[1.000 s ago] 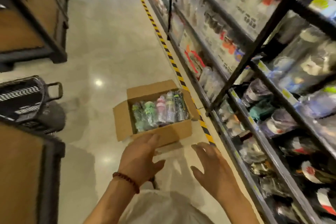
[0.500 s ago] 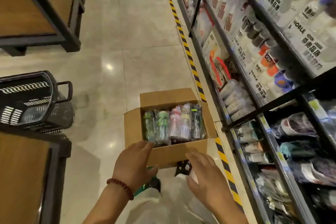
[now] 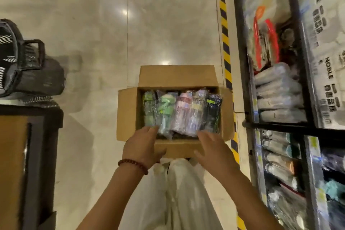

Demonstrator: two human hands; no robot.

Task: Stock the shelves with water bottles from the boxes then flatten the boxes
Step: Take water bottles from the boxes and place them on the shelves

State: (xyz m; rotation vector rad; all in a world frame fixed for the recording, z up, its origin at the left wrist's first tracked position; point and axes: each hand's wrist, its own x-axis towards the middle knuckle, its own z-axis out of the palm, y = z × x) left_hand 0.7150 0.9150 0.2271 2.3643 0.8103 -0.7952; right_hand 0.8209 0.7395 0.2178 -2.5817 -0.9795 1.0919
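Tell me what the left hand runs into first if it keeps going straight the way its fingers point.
The left hand reaches over the cardboard box's near edge; straight on, its fingertips would probably first meet the green wrapped bottle. They may already touch its wrap; depth is unclear.

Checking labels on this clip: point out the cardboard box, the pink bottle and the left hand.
cardboard box (image 3: 177, 75), head view, far flap.
pink bottle (image 3: 182, 107), head view, wrapped body.
left hand (image 3: 141, 146), head view, back of hand.
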